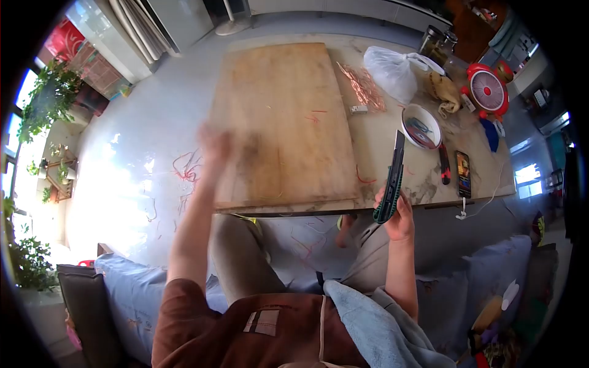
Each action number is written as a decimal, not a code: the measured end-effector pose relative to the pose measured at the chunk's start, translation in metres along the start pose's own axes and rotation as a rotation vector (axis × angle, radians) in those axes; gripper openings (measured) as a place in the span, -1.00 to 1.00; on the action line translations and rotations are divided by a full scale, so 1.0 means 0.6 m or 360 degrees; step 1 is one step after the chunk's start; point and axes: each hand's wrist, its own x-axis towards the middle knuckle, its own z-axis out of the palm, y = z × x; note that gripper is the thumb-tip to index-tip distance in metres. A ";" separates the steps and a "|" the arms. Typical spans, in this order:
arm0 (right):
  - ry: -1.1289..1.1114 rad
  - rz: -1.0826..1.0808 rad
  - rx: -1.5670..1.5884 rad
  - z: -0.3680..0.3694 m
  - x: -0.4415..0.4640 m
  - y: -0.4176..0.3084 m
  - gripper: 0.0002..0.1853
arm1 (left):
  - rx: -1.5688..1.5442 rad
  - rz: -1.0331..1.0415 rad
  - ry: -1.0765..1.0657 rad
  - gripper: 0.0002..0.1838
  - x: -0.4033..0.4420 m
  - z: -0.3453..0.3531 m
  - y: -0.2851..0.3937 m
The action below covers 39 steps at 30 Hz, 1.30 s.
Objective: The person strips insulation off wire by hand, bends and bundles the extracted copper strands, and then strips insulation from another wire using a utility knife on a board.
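My right hand (400, 216) grips a box cutter (391, 184) with a dark green and black handle, its blade end pointing up and away from me. My left hand (216, 144) is smeared by motion over the left edge of a wooden board (288, 80); its fingers cannot be made out, nor whether it holds anything. Small red scraps (314, 116) lie on the board. Beyond its right edge is a pile of copper wire (363, 86), with a small white block (359, 110) beside it.
On the table stand a white bowl (410, 110) with bluish and red contents, a white plastic bag (389, 70) and a red fan (488, 90). A red-and-black handled tool (445, 168) lies near a phone (463, 172) with a white cord. Red strands (187, 168) litter the floor at left.
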 end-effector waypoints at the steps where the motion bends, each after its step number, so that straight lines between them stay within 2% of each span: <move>1: -0.0050 0.0015 0.0043 -0.003 0.009 0.009 -0.47 | -0.0348 0.0003 -0.0694 -0.76 0.065 -0.125 0.133; 2: -0.0103 0.0025 0.0087 -0.003 0.019 0.018 -0.46 | -0.0485 -0.0022 -0.0687 -0.69 0.081 -0.078 0.231; 3: -0.0131 0.0060 0.0111 0.000 0.025 0.022 -0.46 | -0.0236 0.0435 -0.0650 -0.56 0.103 -0.131 0.326; 4: -0.0157 0.0093 0.0129 0.003 0.023 0.023 -0.47 | -0.0446 0.0505 -0.0610 -0.46 0.119 -0.107 0.410; 5: -0.0182 0.0127 0.0138 0.006 0.021 0.021 -0.48 | -0.0205 0.0575 -0.0398 -0.39 0.124 -0.080 0.490; 8: -0.0011 0.0140 0.0067 0.014 0.016 0.019 -0.47 | -0.0710 0.0260 -0.0857 -0.32 0.175 -0.105 0.511; 10: 0.0047 0.0123 0.0059 0.012 0.015 0.013 -0.47 | -0.0824 0.0026 -0.0824 -0.30 0.189 -0.074 0.419; 12: -0.0009 0.0072 0.0154 0.011 0.021 0.013 -0.54 | -0.0428 0.0101 -0.0537 -0.36 0.164 0.046 0.261; 13: -0.0026 0.0050 0.0207 0.010 0.021 0.014 -0.57 | -0.0142 -0.0190 -0.0524 -0.38 0.145 0.059 0.193; 14: -0.0023 0.0052 0.0251 0.008 0.024 0.018 -0.59 | 0.0106 -0.0071 -0.0587 -0.40 0.121 0.046 0.074; 15: -0.0071 0.0027 0.0288 0.005 0.028 0.022 -0.58 | 0.0271 -0.0169 -0.0553 -0.44 0.088 0.063 -0.021; 16: -0.0105 -0.0012 0.0325 0.003 0.029 0.027 -0.57 | 0.0006 -0.0782 -0.0744 -0.45 0.047 -0.010 -0.054; 17: -0.0127 -0.0062 0.0357 0.001 0.025 0.029 -0.56 | -0.0074 -0.0640 -0.1281 -0.44 0.013 -0.051 -0.143; 18: -0.0084 -0.0057 0.0380 0.003 0.023 0.028 -0.55 | -0.0208 -0.0950 -0.1322 -0.41 -0.047 -0.011 -0.226; 19: -0.0048 -0.0061 0.0404 0.006 0.024 0.027 -0.54 | 0.0386 -0.1427 -0.0755 -0.40 -0.054 -0.093 -0.140; 21: -0.0055 -0.0075 0.0350 0.005 0.028 0.029 -0.53 | 0.0417 -0.0835 -0.0611 -0.39 -0.068 -0.153 -0.069; 23: -0.0048 -0.0031 0.0394 0.000 0.032 0.038 -0.56 | 0.0104 -0.0498 -0.0579 -0.41 -0.049 -0.186 0.072; 24: -0.0002 -0.0026 0.0325 0.006 0.032 0.039 -0.57 | -0.0515 -0.0069 -0.0891 -0.46 -0.027 -0.238 0.144; 25: 0.0037 -0.0008 0.0255 0.012 0.031 0.038 -0.57 | -0.0657 0.0270 -0.0492 -0.56 -0.055 -0.194 0.207; 26: -0.0043 -0.0003 0.0248 0.008 0.032 0.039 -0.60 | -0.0354 0.0637 -0.0593 -0.48 -0.047 -0.205 0.295; 27: 0.0008 0.0012 0.0272 0.011 0.029 0.038 -0.61 | -0.0493 0.0841 -0.0507 -0.38 -0.046 -0.238 0.378; 29: 0.0103 0.0043 0.0319 0.018 0.025 0.033 -0.62 | -0.0815 0.0912 -0.0472 -0.31 -0.041 -0.270 0.470; 32: 0.0239 0.0007 0.0248 0.004 0.022 0.027 -0.69 | -0.0913 0.0801 -0.0589 -0.34 -0.034 -0.240 0.479; 34: 0.0379 -0.0005 0.0215 0.003 0.016 0.017 -0.74 | -0.0781 0.0767 -0.0553 -0.36 -0.036 -0.221 0.409; 35: 0.0425 -0.0015 0.0258 -0.001 0.016 0.016 -0.74 | -0.0764 0.0663 -0.0741 -0.37 -0.026 -0.241 0.356; 36: 0.0469 -0.0030 0.0304 -0.006 0.017 0.016 -0.75 | -0.0658 0.0590 -0.0696 -0.38 -0.036 -0.224 0.281; 37: 0.0512 -0.0047 0.0353 -0.011 0.018 0.017 -0.75 | -0.0259 0.0611 -0.0653 -0.46 -0.056 -0.176 0.180; 38: 0.0541 -0.0048 0.0359 -0.015 0.021 0.021 -0.77 | -0.0125 0.0463 -0.0857 -0.56 -0.053 -0.233 0.118; 39: 0.0533 0.0004 0.0288 -0.017 0.021 0.024 -0.77 | 0.0002 -0.0338 -0.0851 -0.59 -0.097 -0.175 0.008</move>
